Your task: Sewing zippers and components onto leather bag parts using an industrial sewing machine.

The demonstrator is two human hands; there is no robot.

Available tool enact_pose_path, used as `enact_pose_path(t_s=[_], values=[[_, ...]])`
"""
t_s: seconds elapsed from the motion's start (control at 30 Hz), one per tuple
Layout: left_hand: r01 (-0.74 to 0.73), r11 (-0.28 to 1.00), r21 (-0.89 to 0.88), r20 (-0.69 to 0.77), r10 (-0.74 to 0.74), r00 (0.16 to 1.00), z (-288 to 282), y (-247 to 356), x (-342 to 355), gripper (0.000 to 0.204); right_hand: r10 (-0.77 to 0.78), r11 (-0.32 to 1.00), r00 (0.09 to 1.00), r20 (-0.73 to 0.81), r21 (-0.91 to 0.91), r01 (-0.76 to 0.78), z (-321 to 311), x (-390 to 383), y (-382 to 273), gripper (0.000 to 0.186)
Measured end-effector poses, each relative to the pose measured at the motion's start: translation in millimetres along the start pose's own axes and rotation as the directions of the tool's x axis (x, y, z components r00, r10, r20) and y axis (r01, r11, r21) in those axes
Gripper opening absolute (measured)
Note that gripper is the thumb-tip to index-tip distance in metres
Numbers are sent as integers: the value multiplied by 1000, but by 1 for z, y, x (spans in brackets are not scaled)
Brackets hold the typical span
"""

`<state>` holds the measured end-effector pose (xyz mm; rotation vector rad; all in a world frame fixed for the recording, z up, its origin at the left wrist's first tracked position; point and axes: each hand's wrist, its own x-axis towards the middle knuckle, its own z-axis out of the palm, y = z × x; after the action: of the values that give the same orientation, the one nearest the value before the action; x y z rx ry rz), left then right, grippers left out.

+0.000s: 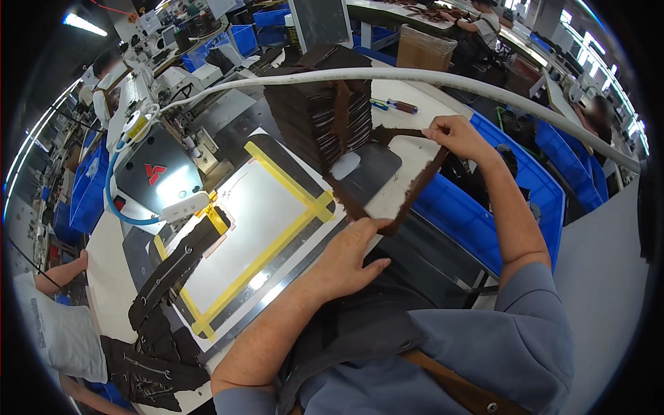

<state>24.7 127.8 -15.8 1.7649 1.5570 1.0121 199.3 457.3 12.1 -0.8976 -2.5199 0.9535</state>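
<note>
A brown strip of fabric or leather (423, 181) with ragged edges bends in a loop between my hands. My right hand (456, 137) pinches it at the far right corner. At its near bend, the outstretched fingertips of my left hand (349, 259) touch the strip, with the thumb held apart. Just beyond stands a tall stack of dark brown pieces (318, 111), many layers deep, with a lighter brown strip down its front. Left of my hands, a white sheet framed in yellow tape (252, 221) lies under the lit sewing machine head (158, 169).
Dark zippered straps (173, 266) hang over the table's left side. A thick white hose (443, 77) arches across above the work. Blue crates (546, 207) stand at the right; a screwdriver (402, 106) lies beyond the stack. Another person's arm (63, 273) reaches in at the left.
</note>
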Motion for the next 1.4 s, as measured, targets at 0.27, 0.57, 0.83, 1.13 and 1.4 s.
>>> enact_pose_path(t_s=[0.27, 0.57, 0.83, 1.13, 1.4], values=[[-123, 964, 236, -70, 143, 987, -8, -9, 17, 51, -571, 788, 744, -347, 21, 615, 36, 31, -97, 25], [160, 533, 831, -440, 454, 775, -106, 4, 92, 56, -794, 597, 525, -306, -557, 578, 57, 92, -131, 19], [156, 583, 797, -403, 321, 857, -139, -8, 146, 39, -439, 809, 872, -218, 325, 489, 44, 84, -123, 27], [118, 554, 824, -411, 441, 798, -129, -11, 141, 35, -352, 167, 854, -384, 872, 461, 15, 80, -146, 25], [157, 536, 830, -428, 429, 796, -124, -15, 142, 40, -370, 367, 819, -439, 741, 563, 0, 56, -125, 29]])
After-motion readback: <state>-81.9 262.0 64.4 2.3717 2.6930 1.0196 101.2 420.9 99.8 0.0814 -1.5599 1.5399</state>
